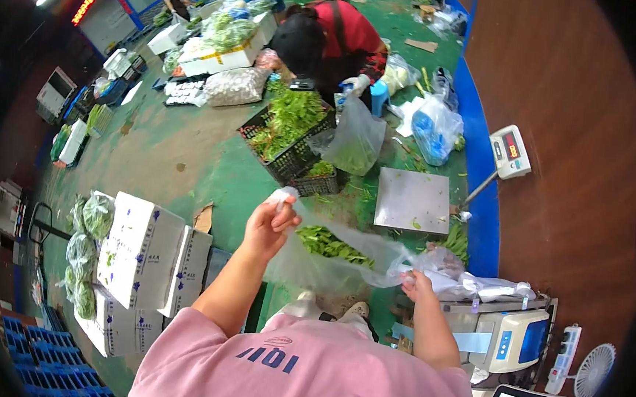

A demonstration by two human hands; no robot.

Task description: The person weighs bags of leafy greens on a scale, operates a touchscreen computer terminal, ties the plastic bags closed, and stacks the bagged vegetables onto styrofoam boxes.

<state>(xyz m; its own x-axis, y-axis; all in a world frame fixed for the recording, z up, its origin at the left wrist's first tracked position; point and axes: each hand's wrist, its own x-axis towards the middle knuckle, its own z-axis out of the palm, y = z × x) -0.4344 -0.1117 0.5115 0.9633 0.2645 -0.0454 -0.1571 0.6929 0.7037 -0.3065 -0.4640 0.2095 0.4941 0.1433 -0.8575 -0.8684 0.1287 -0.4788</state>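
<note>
A clear plastic bag (302, 267) hangs stretched between my two hands, with green leafy vegetables (333, 245) inside it. My left hand (273, 221) is closed around one gathered corner of the bag's mouth. At the opposite corner, my right hand (417, 283) pinches the plastic. Beyond the bag stands a black crate (287, 159) heaped with leafy greens (294, 119). A metal scale platform (414, 199) lies on the floor ahead of my right hand, scattered with leaf bits.
A co-worker in red (348, 35) bends over another plastic bag (357, 138). White foam boxes (137, 248) stand at left beside bagged vegetables (81, 259). The scale display (511, 151) rises on a pole at right. A label printer (518, 338) and fan (595, 371) sit near my right side.
</note>
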